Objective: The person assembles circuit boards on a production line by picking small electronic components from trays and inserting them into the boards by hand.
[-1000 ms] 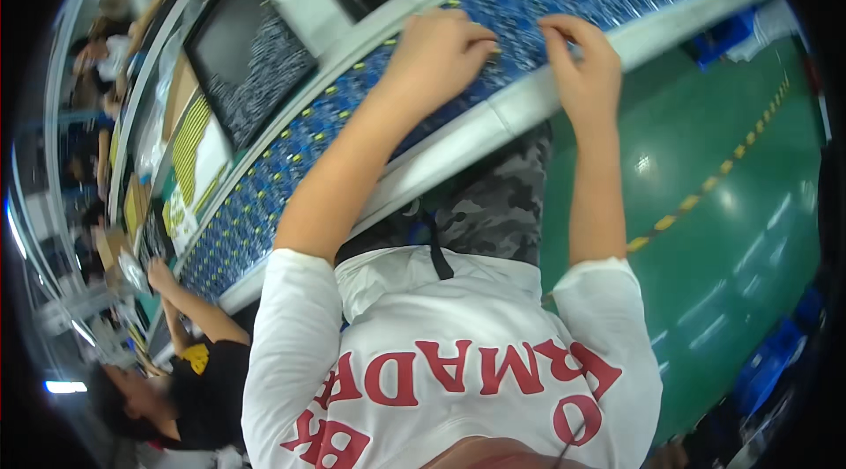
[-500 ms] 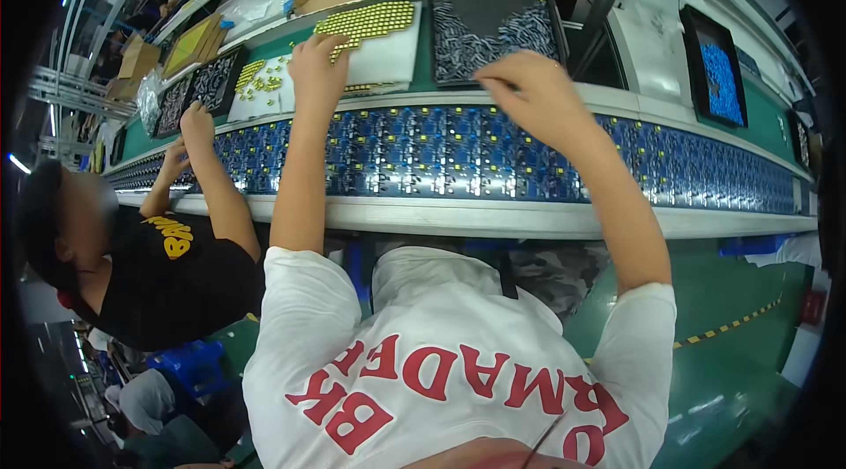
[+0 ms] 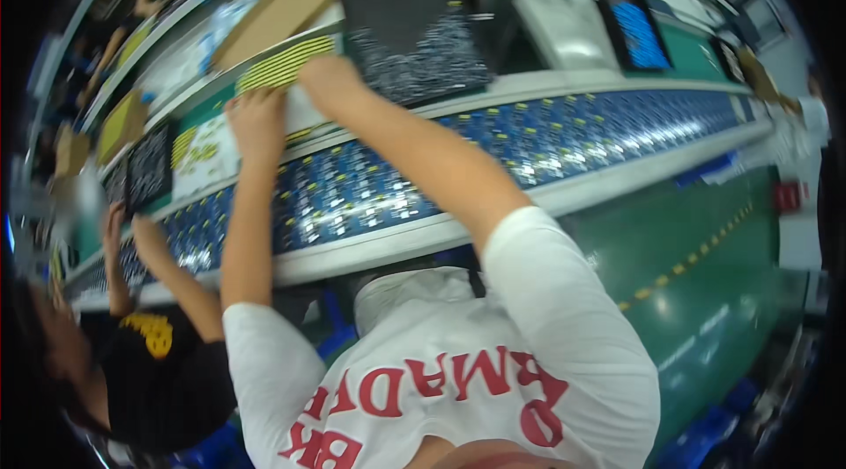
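Observation:
A block of small yellow square parts (image 3: 284, 65) lies in rows on a white sheet on the bench. My left hand (image 3: 257, 121) is at its near left edge, fingers bent down over the parts and blurred. Close by, my right hand (image 3: 333, 86) is at the block's right end; its fingers are turned away from view, so whatever they hold is hidden. Below both hands runs a long band of blue circuit boards (image 3: 352, 196), many bearing a yellow part. My right forearm crosses over these boards.
Right of my hands stands a black tray (image 3: 410, 51) of small dark cylindrical parts. Loose yellow parts (image 3: 201, 152) lie on white at the left. Beyond is a black tray of blue parts (image 3: 636, 33). A co-worker in black (image 3: 163, 381) works at my left. A cardboard box (image 3: 271, 15) lies behind.
My right hand has swung left from near the dark parts' tray to the yellow block. The left hand remains by the yellow parts. The whole view has turned and blurred.

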Demonstrator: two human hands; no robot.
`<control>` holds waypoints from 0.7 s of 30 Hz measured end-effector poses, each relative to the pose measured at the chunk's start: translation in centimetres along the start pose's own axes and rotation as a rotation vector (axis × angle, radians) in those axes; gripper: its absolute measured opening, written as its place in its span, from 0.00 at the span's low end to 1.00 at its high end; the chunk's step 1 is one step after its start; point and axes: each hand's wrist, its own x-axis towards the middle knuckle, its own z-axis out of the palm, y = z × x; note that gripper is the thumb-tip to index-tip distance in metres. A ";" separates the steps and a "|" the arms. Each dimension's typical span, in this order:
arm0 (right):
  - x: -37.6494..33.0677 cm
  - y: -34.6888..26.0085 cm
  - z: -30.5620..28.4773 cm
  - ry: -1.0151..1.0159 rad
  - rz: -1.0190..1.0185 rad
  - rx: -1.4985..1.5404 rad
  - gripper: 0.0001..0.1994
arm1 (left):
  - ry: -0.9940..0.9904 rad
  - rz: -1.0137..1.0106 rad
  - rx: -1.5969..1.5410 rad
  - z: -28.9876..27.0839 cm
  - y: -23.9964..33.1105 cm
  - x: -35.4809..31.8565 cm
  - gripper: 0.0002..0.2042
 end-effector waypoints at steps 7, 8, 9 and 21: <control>-2.6 0.9 -4.9 0.095 -0.118 0.025 0.06 | 0.051 0.051 0.029 0.6 -0.8 -0.5 0.06; -3.8 1.6 -6.8 0.179 -0.174 0.109 0.06 | 0.044 0.032 0.049 0.8 -0.9 -0.7 0.06; -5.2 3.0 -9.1 0.163 -0.203 0.071 0.07 | 0.047 0.037 0.040 1.0 -1.2 -0.9 0.06; -27.0 29.4 -33.3 0.057 0.556 -0.267 0.09 | -0.212 0.102 0.050 -0.6 -1.4 1.9 0.05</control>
